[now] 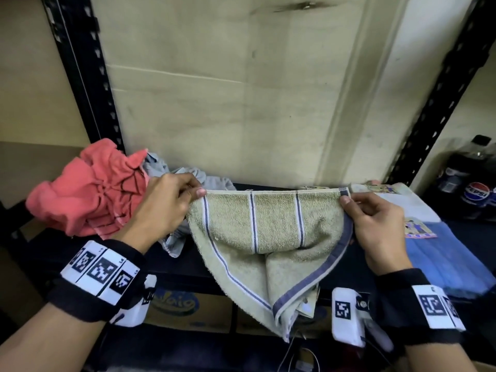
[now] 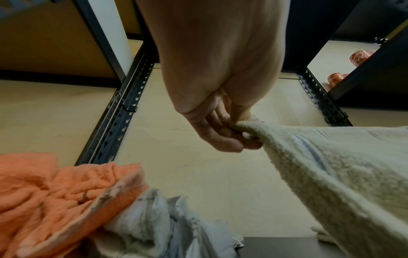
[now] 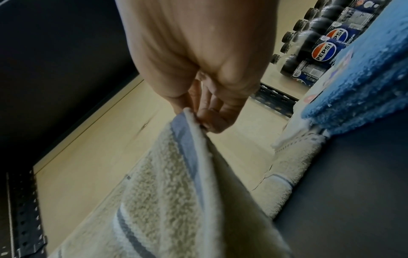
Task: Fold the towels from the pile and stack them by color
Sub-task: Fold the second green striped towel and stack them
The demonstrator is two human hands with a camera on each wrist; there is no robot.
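A beige towel with blue stripes (image 1: 271, 232) hangs stretched between my two hands above the dark shelf (image 1: 188, 264). My left hand (image 1: 171, 200) pinches its top left corner, and the left wrist view shows the left hand (image 2: 229, 132) with thumb and fingers closed on the beige towel (image 2: 331, 174). My right hand (image 1: 375, 224) pinches the top right corner; in the right wrist view the right hand (image 3: 207, 118) nips the beige towel (image 3: 167, 200) by its blue edge. The towel's lower part droops past the shelf's front edge.
A crumpled coral towel (image 1: 88, 189) and a grey-white one (image 1: 198, 178) form the pile at the left. Folded blue towels (image 1: 445, 259) and a white printed towel (image 1: 402, 200) lie at the right. Pepsi bottles (image 1: 475, 183) stand beyond the right upright. Cardboard boxes (image 1: 188, 310) sit below.
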